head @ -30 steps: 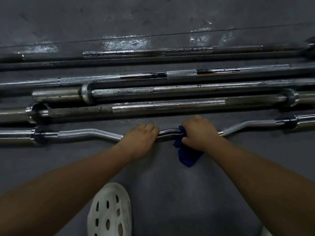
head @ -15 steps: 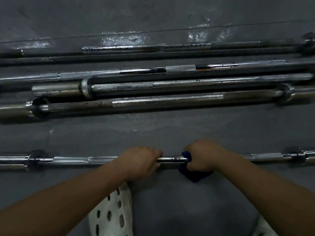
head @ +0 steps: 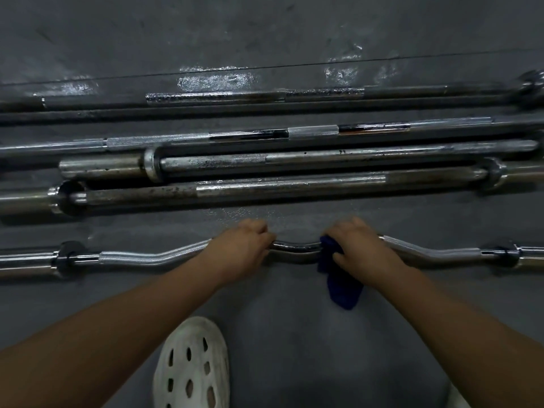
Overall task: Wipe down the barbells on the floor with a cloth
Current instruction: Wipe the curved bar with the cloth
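Note:
A chrome curl bar with wavy bends lies across the dark floor nearest to me. My left hand grips it just left of its middle dip. My right hand grips it just right of the dip, with a dark blue cloth wrapped under the fingers; the cloth's loose end hangs down toward me. Behind the curl bar, several straight barbells lie side by side, some with rust spots.
My white perforated shoe stands on the floor between my forearms. The grey rubber floor shows wet, shiny patches beyond the far bars. Bar collars sit near the left and right ends of the curl bar.
The curl bar has been turned about its axis: half a second ago its bends looked straight, now they show flat again. Both hands keep their grip.

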A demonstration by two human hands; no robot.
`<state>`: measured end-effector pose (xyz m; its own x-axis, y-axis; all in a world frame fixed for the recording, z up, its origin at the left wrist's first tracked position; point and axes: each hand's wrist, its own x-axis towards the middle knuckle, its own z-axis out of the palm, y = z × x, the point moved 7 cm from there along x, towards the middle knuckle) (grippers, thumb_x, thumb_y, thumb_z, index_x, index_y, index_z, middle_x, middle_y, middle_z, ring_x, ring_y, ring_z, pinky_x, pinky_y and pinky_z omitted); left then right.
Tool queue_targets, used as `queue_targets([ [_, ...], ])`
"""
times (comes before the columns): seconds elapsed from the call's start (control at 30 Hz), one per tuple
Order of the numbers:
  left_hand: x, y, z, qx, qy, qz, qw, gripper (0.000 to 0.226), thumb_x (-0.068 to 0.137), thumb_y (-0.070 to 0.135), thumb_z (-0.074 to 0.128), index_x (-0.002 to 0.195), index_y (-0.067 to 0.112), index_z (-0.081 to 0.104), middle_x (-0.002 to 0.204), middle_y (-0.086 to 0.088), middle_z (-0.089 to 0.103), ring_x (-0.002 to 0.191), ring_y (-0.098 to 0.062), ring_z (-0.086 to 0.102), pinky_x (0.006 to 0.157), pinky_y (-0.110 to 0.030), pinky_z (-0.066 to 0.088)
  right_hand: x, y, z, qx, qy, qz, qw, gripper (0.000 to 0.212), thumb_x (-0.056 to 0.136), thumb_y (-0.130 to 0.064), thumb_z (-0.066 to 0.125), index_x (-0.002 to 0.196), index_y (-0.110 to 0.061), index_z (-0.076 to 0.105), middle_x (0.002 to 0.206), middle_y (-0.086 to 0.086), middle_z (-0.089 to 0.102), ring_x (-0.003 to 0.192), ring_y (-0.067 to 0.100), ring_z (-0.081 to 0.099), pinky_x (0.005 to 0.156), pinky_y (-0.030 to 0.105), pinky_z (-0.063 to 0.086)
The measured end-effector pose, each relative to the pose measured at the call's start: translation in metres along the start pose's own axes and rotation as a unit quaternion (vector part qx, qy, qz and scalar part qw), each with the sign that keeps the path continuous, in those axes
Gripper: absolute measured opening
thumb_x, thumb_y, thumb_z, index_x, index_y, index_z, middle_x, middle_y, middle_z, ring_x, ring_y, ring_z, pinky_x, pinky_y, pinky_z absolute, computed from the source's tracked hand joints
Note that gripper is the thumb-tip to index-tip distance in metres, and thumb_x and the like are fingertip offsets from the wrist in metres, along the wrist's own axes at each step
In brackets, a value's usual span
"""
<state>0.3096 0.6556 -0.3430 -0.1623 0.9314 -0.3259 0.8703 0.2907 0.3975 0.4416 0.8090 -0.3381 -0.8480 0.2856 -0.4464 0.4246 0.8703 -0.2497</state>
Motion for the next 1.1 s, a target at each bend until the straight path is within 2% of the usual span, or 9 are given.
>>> queue_targets([
  [0.17,-0.001,-0.004,0.011,0.005,0.008,0.0,1.0,0.023,0.099,0.028,0.048,0.117,0.017,0.059,0.113,-0.007,0.053,0.104,-0.029,0.053,0.082,-0.042,0.049,-0.021,-0.001,0.003,0.054,0.058,0.043,0.996,0.034,0.083,-0.01,0.064,0.114,-0.021,0.06,0.114,-0.001,0.056,0.104,0.018,0.045,0.088,0.027,0.037],
  [0.27,-0.003,-0.005,0.015,0.007,0.03,0.005,1.0,0.024,0.098,0.027,0.051,0.119,0.017,0.059,0.111,-0.008,0.054,0.101,-0.03,0.054,0.081,-0.042,0.05,-0.031,-0.006,0.014,0.054,0.069,0.052,0.995,0.049,0.083,-0.008,0.064,0.131,-0.017,0.056,0.131,0.002,0.054,0.114,0.023,0.045,0.098,0.029,0.036],
  [0.4,-0.007,-0.011,0.022,0.022,0.044,0.003,0.999,0.042,0.093,0.024,0.06,0.135,0.02,0.052,0.115,-0.007,0.056,0.103,-0.03,0.055,0.08,-0.043,0.053,-0.031,-0.002,0.025,0.107,0.056,0.075,0.99,0.056,0.086,-0.005,0.06,0.14,-0.017,0.049,0.142,-0.002,0.046,0.124,0.022,0.04,0.107,0.029,0.03],
  [0.57,-0.027,-0.002,0.029,0.079,0.064,-0.005,0.995,0.077,0.079,0.039,0.072,0.146,0.016,0.042,0.141,-0.008,0.051,0.126,-0.03,0.051,0.101,-0.045,0.048,-0.05,0.012,0.012,0.314,0.172,0.177,0.917,0.047,0.083,0.005,0.055,0.123,-0.02,0.06,0.113,-0.007,0.055,0.107,0.015,0.052,0.089,0.026,0.038],
  [0.67,-0.04,0.018,0.022,0.109,0.091,-0.015,0.99,0.089,0.074,0.051,0.075,0.149,0.014,0.042,0.153,-0.014,0.041,0.139,-0.035,0.042,0.108,-0.052,0.042,-0.07,0.011,0.011,0.383,0.155,0.224,0.883,0.054,0.085,0.0,0.053,0.132,-0.027,0.052,0.113,-0.003,0.06,0.101,0.015,0.057,0.081,0.024,0.043],
  [0.77,-0.05,0.042,-0.004,0.135,0.128,-0.013,0.982,0.091,0.077,0.056,0.071,0.152,0.015,0.037,0.159,-0.014,0.031,0.145,-0.033,0.034,0.112,-0.054,0.037,-0.092,0.002,-0.002,0.397,0.117,0.216,0.885,0.055,0.088,-0.004,0.053,0.136,-0.032,0.047,0.115,-0.003,0.058,0.102,0.017,0.058,0.078,0.026,0.045],
  [0.9,-0.066,0.075,-0.056,0.169,0.171,0.004,0.971,0.09,0.075,0.054,0.07,0.15,0.014,0.039,0.159,-0.013,0.032,0.144,-0.032,0.035,0.112,-0.052,0.037,-0.13,-0.001,-0.035,0.377,0.111,0.243,0.887,0.035,0.09,-0.008,0.055,0.122,-0.021,0.048,0.108,0.001,0.054,0.091,0.016,0.053,0.071,0.025,0.04],
  [1.0,-0.077,0.101,-0.099,0.203,0.2,0.038,0.958,0.084,0.079,0.054,0.064,0.149,0.015,0.041,0.159,-0.013,0.032,0.144,-0.032,0.035,0.111,-0.051,0.038,-0.168,0.0,-0.062,0.388,0.147,0.276,0.867,0.013,0.09,-0.012,0.058,0.1,-0.018,0.052,0.097,0.002,0.058,0.078,0.012,0.053,0.059,0.024,0.037],
  [1.1,-0.087,0.128,-0.134,0.237,0.209,0.063,0.947,0.082,0.084,0.056,0.061,0.152,0.015,0.037,0.161,-0.011,0.028,0.147,-0.03,0.031,0.112,-0.051,0.037,-0.201,-0.006,-0.088,0.408,0.164,0.275,0.855,0.005,0.089,-0.015,0.056,0.094,-0.012,0.058,0.09,0.008,0.062,0.075,0.015,0.057,0.057,0.024,0.041],
])
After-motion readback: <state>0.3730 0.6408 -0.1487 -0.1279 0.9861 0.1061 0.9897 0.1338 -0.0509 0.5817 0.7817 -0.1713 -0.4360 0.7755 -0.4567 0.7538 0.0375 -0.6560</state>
